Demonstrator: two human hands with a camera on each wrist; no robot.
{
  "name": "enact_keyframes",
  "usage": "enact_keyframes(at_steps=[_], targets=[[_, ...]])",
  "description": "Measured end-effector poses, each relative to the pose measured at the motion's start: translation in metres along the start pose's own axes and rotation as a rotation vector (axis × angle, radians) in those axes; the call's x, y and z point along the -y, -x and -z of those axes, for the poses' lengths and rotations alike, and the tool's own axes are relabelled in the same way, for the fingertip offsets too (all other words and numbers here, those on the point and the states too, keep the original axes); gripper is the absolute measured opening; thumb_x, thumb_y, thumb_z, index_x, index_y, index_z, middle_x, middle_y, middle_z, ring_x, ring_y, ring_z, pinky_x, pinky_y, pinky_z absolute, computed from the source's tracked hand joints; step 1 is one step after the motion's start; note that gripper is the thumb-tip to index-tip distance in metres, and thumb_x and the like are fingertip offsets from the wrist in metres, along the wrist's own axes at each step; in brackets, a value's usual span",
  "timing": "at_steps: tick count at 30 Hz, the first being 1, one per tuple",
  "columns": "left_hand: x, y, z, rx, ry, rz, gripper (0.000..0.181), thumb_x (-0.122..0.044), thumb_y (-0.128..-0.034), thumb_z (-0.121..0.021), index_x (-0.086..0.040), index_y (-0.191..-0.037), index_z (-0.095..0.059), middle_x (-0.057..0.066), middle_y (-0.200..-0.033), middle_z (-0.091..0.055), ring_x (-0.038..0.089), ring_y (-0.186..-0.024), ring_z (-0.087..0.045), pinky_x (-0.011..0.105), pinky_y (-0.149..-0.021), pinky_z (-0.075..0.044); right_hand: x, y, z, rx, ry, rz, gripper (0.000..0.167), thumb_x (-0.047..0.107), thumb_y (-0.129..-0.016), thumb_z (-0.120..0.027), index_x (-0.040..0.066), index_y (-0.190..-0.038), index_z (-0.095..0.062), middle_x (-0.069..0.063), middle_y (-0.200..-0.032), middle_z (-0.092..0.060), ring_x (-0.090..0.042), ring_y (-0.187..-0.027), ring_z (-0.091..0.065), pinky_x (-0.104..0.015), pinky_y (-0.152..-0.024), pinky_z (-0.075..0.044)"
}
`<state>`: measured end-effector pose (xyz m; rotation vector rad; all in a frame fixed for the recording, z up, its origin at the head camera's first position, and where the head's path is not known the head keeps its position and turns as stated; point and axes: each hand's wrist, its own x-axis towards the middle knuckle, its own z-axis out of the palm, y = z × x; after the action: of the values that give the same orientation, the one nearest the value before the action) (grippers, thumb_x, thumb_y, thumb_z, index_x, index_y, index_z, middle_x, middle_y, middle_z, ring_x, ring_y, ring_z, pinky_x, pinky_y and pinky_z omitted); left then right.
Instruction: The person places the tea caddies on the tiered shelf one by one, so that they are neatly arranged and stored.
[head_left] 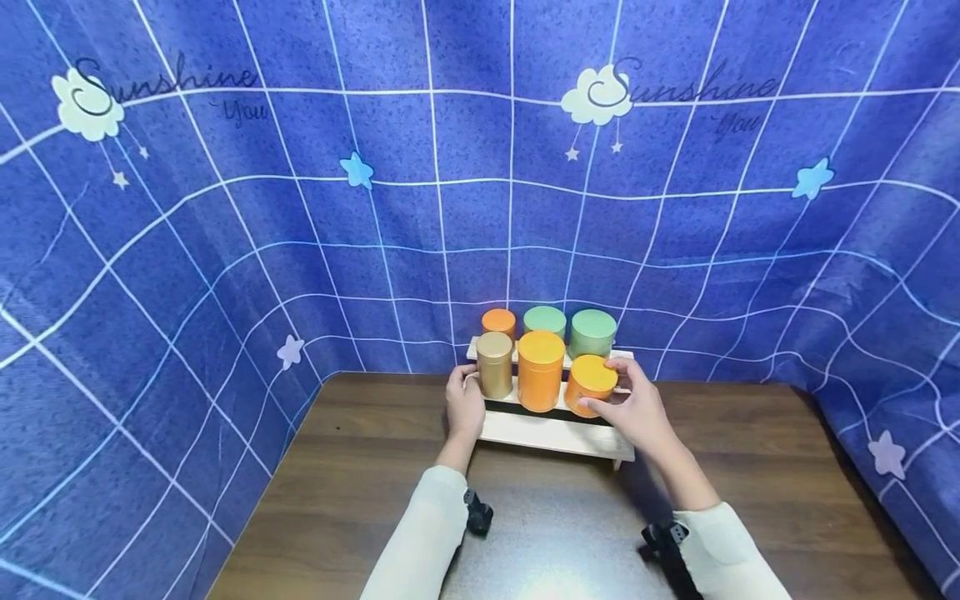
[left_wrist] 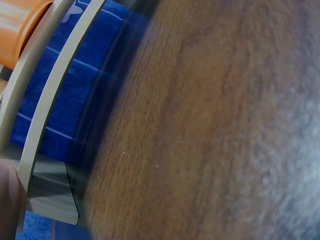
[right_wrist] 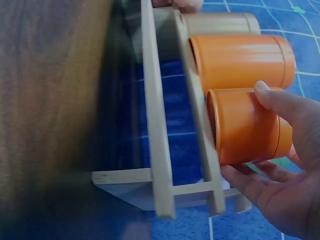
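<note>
A stepped wooden rack stands at the back of the table. On its middle step are a gold tin, a tall orange tin and a short orange tin. My right hand grips the short orange tin from its right side, thumb in front and fingers behind, as the right wrist view also shows. The tin's base is at the step's slat. At the rack's left end, beside the gold tin, my left hand holds the wooden frame; its fingers are partly hidden. The left wrist view catches only a finger against a slat.
Behind, on the top step, are a smaller orange tin and two green tins, one in the middle and one at right. A blue patterned curtain hangs behind the brown wooden table.
</note>
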<state>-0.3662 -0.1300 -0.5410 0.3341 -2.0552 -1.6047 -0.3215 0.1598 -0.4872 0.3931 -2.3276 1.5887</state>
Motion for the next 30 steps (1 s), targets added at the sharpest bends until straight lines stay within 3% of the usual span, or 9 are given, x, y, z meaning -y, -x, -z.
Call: enact_keyframes(at_steps=[8,16,21,30], targets=[[-0.0003,0.0003,-0.0009,0.001,-0.003,-0.003,0.026,-0.017,-0.1019,-0.051,-0.015,-0.117,-0.072,0.007,-0.125,-0.076,0.029,-0.116,-0.068,0.049,-0.095,-0.050,-0.0027,0.0005,-0.0034,0.005,0.029,-0.017,0.081,0.015,-0.076,-0.096,0.003,-0.139,-0.048,-0.022,-0.133,-0.066,-0.037,-0.124,-0.065,-0.053,-0.100,-0.058],[0.0018,-0.0005,-0.0010,-0.006,0.001,-0.020,0.025,-0.015,-0.1012,-0.051,-0.014,-0.116,-0.072,0.008,-0.122,-0.076,0.028,-0.113,-0.068,0.048,-0.093,-0.050,-0.0039,-0.0001,-0.0020,0.028,0.102,-0.098,0.087,0.022,-0.073,-0.098,0.008,-0.140,-0.044,-0.020,-0.129,-0.067,-0.034,-0.120,-0.067,-0.046,-0.099,-0.059],[0.0001,0.0004,-0.0011,-0.009,-0.016,-0.011,0.026,-0.016,-0.1011,-0.051,-0.016,-0.115,-0.072,0.007,-0.121,-0.076,0.028,-0.109,-0.068,0.046,-0.089,-0.049,-0.0068,0.0009,0.0005,0.062,0.110,-0.156,0.083,0.022,-0.072,-0.099,0.004,-0.136,-0.049,-0.022,-0.126,-0.067,-0.035,-0.121,-0.066,-0.042,-0.104,-0.057],[0.0016,0.0002,-0.0019,-0.003,-0.008,-0.020,0.027,-0.014,-0.1008,-0.051,-0.014,-0.117,-0.072,0.009,-0.119,-0.077,0.029,-0.110,-0.069,0.048,-0.091,-0.050,-0.0078,0.0011,-0.0008,0.072,0.118,-0.174,0.078,0.014,-0.071,-0.098,0.000,-0.133,-0.052,-0.025,-0.127,-0.067,-0.038,-0.122,-0.066,-0.045,-0.106,-0.056]])
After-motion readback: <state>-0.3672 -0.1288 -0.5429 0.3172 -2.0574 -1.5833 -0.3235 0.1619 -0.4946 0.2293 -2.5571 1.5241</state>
